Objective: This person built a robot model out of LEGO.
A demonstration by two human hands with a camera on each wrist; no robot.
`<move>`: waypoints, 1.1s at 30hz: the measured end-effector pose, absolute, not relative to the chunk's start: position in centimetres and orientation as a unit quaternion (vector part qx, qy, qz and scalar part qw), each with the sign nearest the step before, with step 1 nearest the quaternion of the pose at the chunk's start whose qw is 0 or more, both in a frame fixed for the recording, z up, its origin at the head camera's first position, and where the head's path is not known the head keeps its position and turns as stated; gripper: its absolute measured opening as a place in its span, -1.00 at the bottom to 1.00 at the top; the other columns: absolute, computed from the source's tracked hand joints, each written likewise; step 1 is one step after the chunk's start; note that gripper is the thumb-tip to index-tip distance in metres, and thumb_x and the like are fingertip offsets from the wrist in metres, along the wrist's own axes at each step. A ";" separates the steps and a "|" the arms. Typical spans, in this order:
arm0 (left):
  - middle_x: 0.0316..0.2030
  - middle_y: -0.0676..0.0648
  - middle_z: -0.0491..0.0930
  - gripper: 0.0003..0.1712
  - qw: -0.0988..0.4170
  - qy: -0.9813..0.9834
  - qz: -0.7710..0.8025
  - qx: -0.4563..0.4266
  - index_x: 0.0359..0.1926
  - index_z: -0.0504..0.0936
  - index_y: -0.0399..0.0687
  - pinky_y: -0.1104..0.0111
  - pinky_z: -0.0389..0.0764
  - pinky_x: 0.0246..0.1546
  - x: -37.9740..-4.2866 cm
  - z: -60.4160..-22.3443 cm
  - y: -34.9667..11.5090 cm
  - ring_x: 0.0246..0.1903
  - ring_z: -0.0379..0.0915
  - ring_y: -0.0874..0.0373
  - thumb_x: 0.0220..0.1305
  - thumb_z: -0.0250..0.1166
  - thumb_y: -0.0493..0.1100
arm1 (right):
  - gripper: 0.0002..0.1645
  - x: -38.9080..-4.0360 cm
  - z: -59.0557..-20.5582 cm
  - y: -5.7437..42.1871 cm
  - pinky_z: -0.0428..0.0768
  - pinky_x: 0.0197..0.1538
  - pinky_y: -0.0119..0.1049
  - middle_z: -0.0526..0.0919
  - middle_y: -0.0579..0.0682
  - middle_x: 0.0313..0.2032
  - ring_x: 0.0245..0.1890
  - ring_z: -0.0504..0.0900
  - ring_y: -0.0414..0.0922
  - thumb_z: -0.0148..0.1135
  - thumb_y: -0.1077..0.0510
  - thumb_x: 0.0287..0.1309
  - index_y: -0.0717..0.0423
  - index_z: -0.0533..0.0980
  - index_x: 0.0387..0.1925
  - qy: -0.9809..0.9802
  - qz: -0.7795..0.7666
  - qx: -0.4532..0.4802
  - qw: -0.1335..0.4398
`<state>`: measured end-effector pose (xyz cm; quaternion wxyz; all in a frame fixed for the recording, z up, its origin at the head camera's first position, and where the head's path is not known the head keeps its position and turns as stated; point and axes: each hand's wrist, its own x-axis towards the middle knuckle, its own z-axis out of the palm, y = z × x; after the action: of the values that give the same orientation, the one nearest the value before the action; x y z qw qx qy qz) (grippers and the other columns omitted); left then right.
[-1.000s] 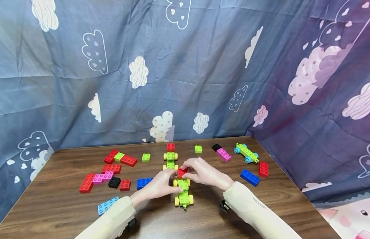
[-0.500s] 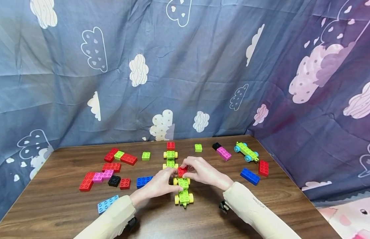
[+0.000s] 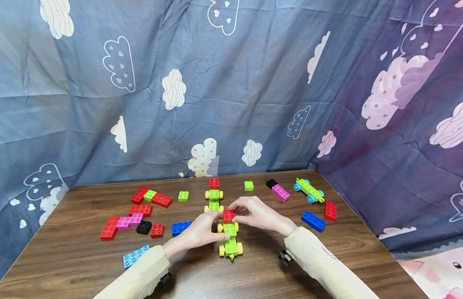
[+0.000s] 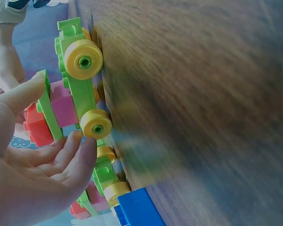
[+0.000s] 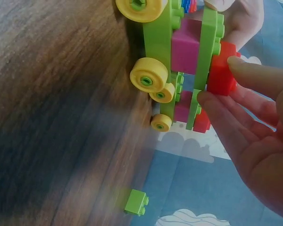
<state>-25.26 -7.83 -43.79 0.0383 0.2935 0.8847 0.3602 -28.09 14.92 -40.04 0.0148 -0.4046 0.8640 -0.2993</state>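
Observation:
A toy brick car [image 3: 230, 246] has yellow wheels, a lime green base, a pink brick [image 4: 63, 102], a lime green plate [image 5: 206, 52] and a red brick [image 3: 228, 215] on top. My left hand [image 3: 201, 231] holds the car at its left side. In the left wrist view, its thumb lies at one end of the plate, its curled fingers near the other. My right hand [image 3: 255, 214] is at the red brick's right side, fingers loosely bent. In the right wrist view, its thumb appears at the brick's edge and its index fingertip at the plate's end; firm contact cannot be told.
A similar car [image 3: 214, 198] stands just behind. Left lie red bricks [image 3: 110, 228], a black brick [image 3: 143, 227], a blue brick [image 3: 181, 228] and a light blue brick [image 3: 136, 256]. Right are a blue-wheeled green car base [image 3: 309, 190] and another blue brick [image 3: 313, 221]. A curtain [image 3: 231, 104] closes the back.
My right hand has shifted slightly right; its thumb has come off the top of the red brick, which shows fully now. My left hand and the car have stayed in place.

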 end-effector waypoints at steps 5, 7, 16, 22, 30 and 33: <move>-0.06 -0.17 0.60 -0.35 0.036 0.883 0.360 0.300 0.07 0.52 -0.30 0.11 0.62 -0.04 -25.2 -44.0 -7.8 -0.05 0.57 -0.01 0.13 0.47 0.06 | -0.71 -28.0 -40.2 15.0 0.72 -0.10 -0.26 0.75 0.02 -0.19 -0.19 0.73 -0.12 0.39 0.20 0.16 0.18 0.63 -0.07 0.862 -0.317 -0.395 0.010; -0.07 -0.17 0.59 -0.36 0.036 0.883 0.359 0.301 0.06 0.52 -0.29 0.13 0.62 -0.05 -25.3 -44.0 -7.7 -0.06 0.56 -0.01 0.13 0.47 0.06 | -0.71 -27.9 -40.3 15.0 0.72 -0.10 -0.26 0.74 0.02 -0.19 -0.19 0.73 -0.10 0.40 0.20 0.15 0.17 0.64 -0.08 0.862 -0.319 -0.394 0.006; -0.06 -0.19 0.60 -0.34 0.036 0.885 0.359 0.295 0.08 0.52 -0.32 0.09 0.62 -0.04 -25.3 -44.0 -7.7 -0.06 0.55 0.01 0.13 0.47 0.04 | -0.74 -27.8 -40.7 14.8 0.72 -0.16 -0.26 0.74 0.02 -0.23 -0.22 0.72 -0.07 0.42 0.21 0.11 0.16 0.64 -0.13 0.863 -0.324 -0.388 -0.023; -0.05 -0.21 0.61 -0.33 0.042 0.881 0.366 0.296 0.09 0.51 -0.34 0.07 0.62 -0.01 -25.4 -43.9 -7.7 -0.04 0.56 -0.02 0.13 0.47 0.04 | -0.74 -27.7 -40.7 14.9 0.72 -0.16 -0.26 0.74 0.02 -0.24 -0.23 0.71 -0.10 0.43 0.21 0.11 0.17 0.64 -0.13 0.863 -0.321 -0.389 -0.028; -0.08 -0.19 0.61 -0.38 0.030 0.883 0.360 0.300 0.04 0.52 -0.31 0.09 0.61 -0.02 -25.5 -43.9 -7.7 -0.05 0.56 0.02 0.13 0.48 0.02 | -0.74 -27.8 -40.6 14.8 0.72 -0.16 -0.20 0.75 0.03 -0.24 -0.23 0.71 -0.13 0.38 0.24 0.16 0.20 0.66 -0.09 0.863 -0.303 -0.404 -0.036; -0.08 -0.18 0.61 -0.39 0.031 0.882 0.362 0.301 0.04 0.52 -0.30 0.10 0.61 -0.03 -25.5 -44.0 -7.7 -0.05 0.56 0.02 0.13 0.47 0.03 | -0.76 -27.7 -40.7 14.8 0.72 -0.17 -0.25 0.74 0.04 -0.25 -0.25 0.71 -0.12 0.39 0.25 0.14 0.20 0.65 -0.12 0.860 -0.312 -0.401 -0.042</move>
<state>-25.49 -7.67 -43.96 0.0306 0.3010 0.8818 0.3619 -27.66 14.81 -40.73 -0.0418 -0.4012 0.8601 -0.3123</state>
